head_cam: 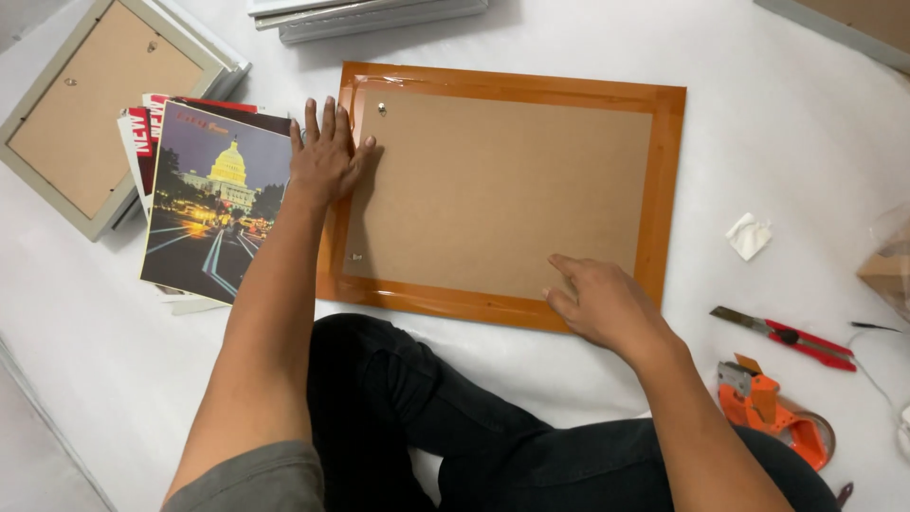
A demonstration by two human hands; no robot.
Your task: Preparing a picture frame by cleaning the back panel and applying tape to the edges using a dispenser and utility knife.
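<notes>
White sheeting covers the floor in the head view, and on it, straight ahead of the seated person's knees, an orange frame lies face down with its brown backing up and its long axis running left to right. Left hand lies flat with fingers spread on the frame's left edge, while the right hand, loosely curled and holding nothing, presses fingertips near the lower right corner, so each hand covers one end. Posters and a grey frame lie to the left; a cutter and tape dispenser lie to the right, nearer the right hand.
</notes>
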